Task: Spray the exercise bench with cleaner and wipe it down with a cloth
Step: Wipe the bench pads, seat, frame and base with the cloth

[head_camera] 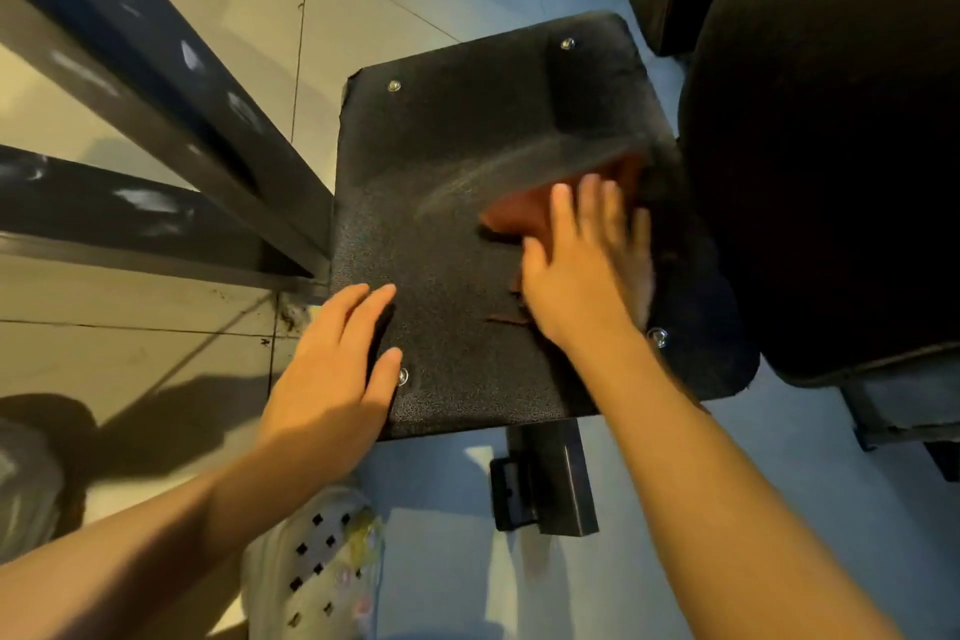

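Pressing flat-fingered, the right hand (587, 250) pins a soft, limp cloth (524, 216) to the bench (457, 130); the left hand (337, 369), fingers straight, steadies the lower-left edge.

Pale tiled floor (218, 5) crossed by dark grout lines and shadows; black steel frame beams (156, 83) at left.

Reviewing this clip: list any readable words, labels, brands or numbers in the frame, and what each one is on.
None can be read.
Bench pad: plain textured black with metal studs, no label.
Cloth under the right hand: reddish-brown, motion-blurred, no print seen.
Metal frame bars: pale scuffs only, not lettering.
White shoe: small coloured charms, too blurred to show any text.
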The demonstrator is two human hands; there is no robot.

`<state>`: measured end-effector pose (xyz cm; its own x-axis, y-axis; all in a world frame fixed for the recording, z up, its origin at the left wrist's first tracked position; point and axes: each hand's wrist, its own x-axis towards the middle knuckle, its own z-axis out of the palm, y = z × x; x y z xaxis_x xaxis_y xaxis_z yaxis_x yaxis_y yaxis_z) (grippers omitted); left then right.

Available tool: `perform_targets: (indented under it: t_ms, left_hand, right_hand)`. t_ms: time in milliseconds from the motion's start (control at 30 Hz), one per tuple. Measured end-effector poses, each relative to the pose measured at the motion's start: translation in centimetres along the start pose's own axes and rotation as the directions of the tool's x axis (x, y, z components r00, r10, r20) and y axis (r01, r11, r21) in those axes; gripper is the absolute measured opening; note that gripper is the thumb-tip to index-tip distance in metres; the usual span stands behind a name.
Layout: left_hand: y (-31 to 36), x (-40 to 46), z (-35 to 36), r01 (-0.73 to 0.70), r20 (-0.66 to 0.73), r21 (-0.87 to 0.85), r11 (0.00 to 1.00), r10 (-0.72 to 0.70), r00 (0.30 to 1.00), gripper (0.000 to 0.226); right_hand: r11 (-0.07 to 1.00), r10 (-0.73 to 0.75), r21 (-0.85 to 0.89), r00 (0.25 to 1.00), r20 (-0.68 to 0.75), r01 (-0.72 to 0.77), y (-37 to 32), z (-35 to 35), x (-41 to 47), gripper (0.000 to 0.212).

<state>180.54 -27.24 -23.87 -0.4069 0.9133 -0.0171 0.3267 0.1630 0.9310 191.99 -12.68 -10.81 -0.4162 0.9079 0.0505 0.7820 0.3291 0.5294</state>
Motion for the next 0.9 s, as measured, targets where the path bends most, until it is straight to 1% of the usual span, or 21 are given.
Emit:
perform_targets:
  t_ms: [67,100,200,300,400,433,467,500,533,567,600,633,667,700,733,767,800,833,867,900]
  left_hand:
    - [-0.2,-0.4,0.1,-0.021,0.043,0.022,1.000,0.020,0.999,0.052]
    - [-0.3,-0.5,0.2,-0.036,0.064,0.026,0.999,0.034,0.997,0.052]
    - [-0.3,-0.7,0.3,-0.078,0.104,0.033,0.996,0.074,0.992,0.059]
    - [-0.3,-0.7,-0.1,-0.085,0.065,-0.011,0.996,0.086,0.994,0.057]
    - [-0.9,0.2,-0.8,-0.137,0.003,-0.017,0.990,0.137,0.991,0.054]
    - [-1.0,0.6,-0.9,-0.163,-0.018,-0.023,0.986,0.162,0.987,0.055]
    - [-1.0,0.8,-1.2,-0.177,-0.051,-0.040,0.983,0.175,0.983,0.058]
    - [-1.2,1.2,-1.3,-0.186,-0.097,-0.089,0.978,0.178,0.979,0.059]
    - [-0.9,1.4,-1.7,-0.155,-0.133,-0.167,0.974,0.133,0.982,0.058]
    - [-0.9,1.7,-2.3,-0.113,-0.142,-0.273,0.955,0.077,0.987,0.058]
    - [-0.5,2.0,-3.2,-0.057,-0.116,-0.364,0.930,0.016,0.993,0.056]
    - [0.0,2.3,-3.9,-0.035,-0.076,-0.445,0.895,0.002,0.997,0.048]
    - [0.5,2.2,-4.9,-0.028,-0.026,-0.537,0.843,0.017,1.000,0.033]
    - [1.0,2.1,-5.8,-0.005,0.035,-0.646,0.763,0.037,0.999,0.016]
    - [1.4,1.9,-6.6,0.064,0.103,-0.723,0.687,0.016,0.995,0.022]
    - [1.5,1.7,-7.2,0.122,0.160,-0.771,0.625,0.004,0.987,0.033]
    - [1.4,1.7,-7.4,0.133,0.182,-0.760,0.636,0.011,0.983,0.034]
    - [1.3,1.7,-7.4,0.098,0.169,-0.710,0.698,0.034,0.985,0.026]
    - [1.2,1.8,-7.0,0.073,0.159,-0.660,0.747,0.045,0.986,0.022]
    - [1.1,1.9,-6.6,0.084,0.156,-0.650,0.755,0.024,0.987,0.022]
  right_hand:
    - [0.992,0.118,-0.044,0.993,-0.015,-0.118,3.0,-0.9,-1.8,0.065]
    - [0.989,0.141,-0.041,0.990,-0.020,-0.141,3.7,-0.8,-2.8,0.065]
    - [0.992,0.123,-0.018,0.989,-0.087,-0.125,2.8,0.1,-5.1,0.065]
    - [0.999,-0.005,0.033,0.990,-0.142,0.010,-0.9,1.9,-7.0,0.060]
    - [0.973,-0.204,0.087,0.974,-0.099,0.213,-6.1,3.6,-9.3,0.060]
    - [0.949,-0.265,0.153,0.960,-0.090,0.277,-7.5,3.9,-9.9,0.058]
    - [0.903,-0.315,0.268,0.942,-0.114,0.335,-8.6,4.0,-10.4,0.055]
    - [0.832,-0.341,0.407,0.926,-0.163,0.378,-9.3,4.0,-10.7,0.049]
    - [0.750,-0.332,0.534,0.920,-0.208,0.391,-9.7,3.8,-10.9,0.045]
    - [0.666,-0.297,0.652,0.931,-0.213,0.361,-9.7,3.3,-11.0,0.043]
    - [0.565,-0.255,0.769,0.950,-0.183,0.300,-9.5,2.7,-10.9,0.041]
    - [0.444,-0.234,0.876,0.968,-0.088,0.188,-9.1,1.5,-10.7,0.037]
    - [0.297,-0.243,0.953,0.970,0.019,0.055,-8.6,0.2,-10.3,0.029]
    - [0.146,-0.245,0.988,0.965,0.091,-0.056,-8.1,-1.0,-9.9,0.021]
    - [0.009,-0.236,0.991,0.963,0.131,-0.133,-7.5,-2.0,-9.6,0.017]
    - [-0.111,-0.208,0.975,0.964,0.166,-0.192,-6.9,-2.8,-9.2,0.017]
    - [-0.199,-0.178,0.949,0.962,0.208,-0.243,-6.3,-3.3,-8.9,0.018]
    - [-0.231,-0.140,0.933,0.958,0.249,-0.276,-5.9,-3.7,-8.5,0.018]
    - [-0.201,-0.089,0.938,0.959,0.270,-0.283,-5.3,-3.9,-8.2,0.017]
    - [-0.108,-0.024,0.954,0.960,0.278,-0.279,-4.9,-3.8,-7.8,0.015]
